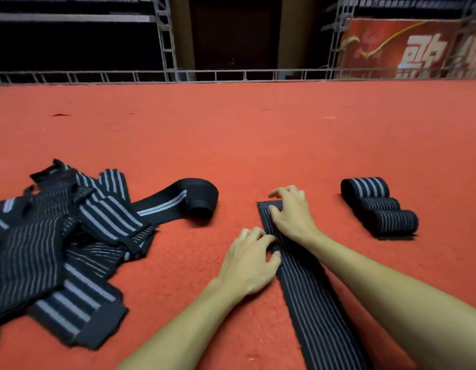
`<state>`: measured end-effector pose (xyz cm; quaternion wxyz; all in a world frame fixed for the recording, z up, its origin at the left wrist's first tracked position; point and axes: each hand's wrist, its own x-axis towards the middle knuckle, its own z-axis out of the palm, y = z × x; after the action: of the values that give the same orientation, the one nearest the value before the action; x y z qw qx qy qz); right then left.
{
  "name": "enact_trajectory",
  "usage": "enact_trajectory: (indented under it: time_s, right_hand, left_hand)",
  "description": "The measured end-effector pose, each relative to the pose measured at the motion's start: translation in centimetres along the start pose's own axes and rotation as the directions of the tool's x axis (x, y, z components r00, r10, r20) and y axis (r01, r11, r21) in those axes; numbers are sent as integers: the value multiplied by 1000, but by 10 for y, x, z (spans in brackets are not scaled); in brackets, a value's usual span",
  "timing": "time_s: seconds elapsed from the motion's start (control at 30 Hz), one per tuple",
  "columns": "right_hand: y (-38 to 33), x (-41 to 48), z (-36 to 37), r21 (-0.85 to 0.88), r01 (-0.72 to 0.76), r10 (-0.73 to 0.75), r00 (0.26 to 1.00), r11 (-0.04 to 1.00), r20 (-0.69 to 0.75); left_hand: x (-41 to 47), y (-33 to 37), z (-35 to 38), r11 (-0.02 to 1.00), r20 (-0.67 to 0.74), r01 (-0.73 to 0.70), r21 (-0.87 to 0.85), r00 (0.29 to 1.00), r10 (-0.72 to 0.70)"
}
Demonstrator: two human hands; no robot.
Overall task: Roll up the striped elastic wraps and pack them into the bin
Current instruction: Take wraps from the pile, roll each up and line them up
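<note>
A long black wrap with thin white stripes point(317, 305) lies flat on the red carpet, running from the bottom edge up to the middle. My right hand point(292, 212) rests on its far end, fingers bent and pressing the fabric. My left hand point(250, 260) sits on the wrap's left edge a little nearer, fingertips curled onto it. Three rolled wraps point(381, 206) lie side by side to the right. A tangled pile of unrolled striped wraps point(68, 236) is at the left. No bin is in view.
A loosely curled black wrap point(196, 198) trails out of the pile toward the centre. The red carpet point(231, 134) stretches far ahead to a low metal railing point(231, 75). A red banner point(407, 49) stands at the back right.
</note>
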<state>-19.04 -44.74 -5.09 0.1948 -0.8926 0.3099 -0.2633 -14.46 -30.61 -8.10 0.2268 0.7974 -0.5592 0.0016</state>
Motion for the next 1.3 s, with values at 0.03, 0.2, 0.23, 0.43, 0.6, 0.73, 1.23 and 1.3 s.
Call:
enact_trajectory:
  time_s: [0.03,0.2,0.23,0.43,0.6,0.73,1.23,1.3]
  right_hand:
    - [-11,0,-2,18,18,-18,999,1000,37]
    - [-71,7,8,129,-33,3,974,991,226]
    - [-80,10,14,139,-55,18,966,989,257]
    - [-116,33,50,234,-74,-5,947,969,322]
    - [-119,44,64,122,64,-102,938,990,332]
    - [-115,39,42,51,172,-179,961,984,212]
    - [-51,-26,-80,75,313,-310,950,947,-43]
    - [-52,-34,-91,136,383,-388,922,914,11]
  left_hand:
    - [-4,-4,-8,1000,61,-22,-21,998,23]
    - [-29,-51,-63,998,101,-52,35,994,48]
    - [-34,-66,-75,996,62,-32,85,998,27]
    - [-65,-153,-112,950,-22,76,303,997,-73]
    - [-77,-169,-98,948,-24,108,301,994,-105]
    - [-65,-150,-98,948,-143,182,260,979,-149]
    - [-30,-36,-99,930,-128,197,-312,961,-246]
    - [-21,-18,-103,886,-83,131,-445,979,-187]
